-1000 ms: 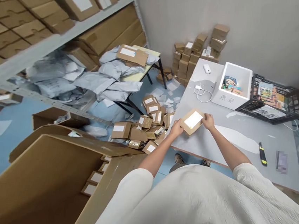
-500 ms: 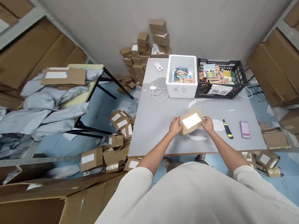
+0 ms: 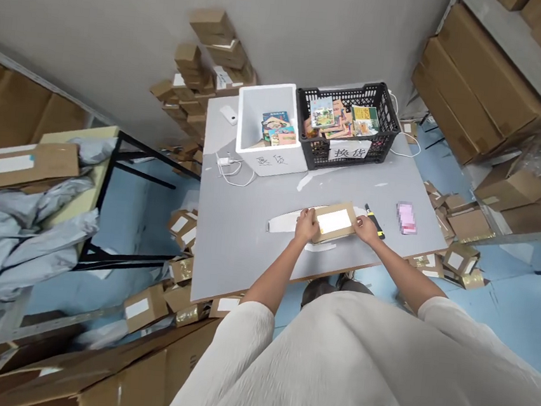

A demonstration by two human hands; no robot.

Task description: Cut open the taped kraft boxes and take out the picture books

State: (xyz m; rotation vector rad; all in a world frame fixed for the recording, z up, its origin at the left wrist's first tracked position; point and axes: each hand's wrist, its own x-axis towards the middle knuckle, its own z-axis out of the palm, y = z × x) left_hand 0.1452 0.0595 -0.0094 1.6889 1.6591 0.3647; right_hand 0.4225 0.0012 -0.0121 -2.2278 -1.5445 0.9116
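Between my two hands is a small brown cardboard box (image 3: 336, 223) with a white label on its upper face. My left hand (image 3: 306, 225) grips its left end, and my right hand (image 3: 366, 229) is closed on the right end. The box is over the front part of the grey table (image 3: 238, 244); whether it touches the surface I cannot tell. Just beyond my right hand lies a black and yellow box cutter (image 3: 374, 222), partly covered by the hand. A pink phone-like object (image 3: 407, 218), blurred out, lies farther right.
A white foam box (image 3: 272, 158) and a black plastic crate (image 3: 352, 153), both holding booklets, stand at the table's back. A white cable (image 3: 235, 173) lies left of them. Cardboard boxes (image 3: 145, 309) litter the floor. Grey mailing bags (image 3: 47, 232) cover a side table at left.
My view has swung to the right, so the table sits more central and the left shelving has mostly left view. Both hands keep hold of the cardboard box, now nearer the box cutter.
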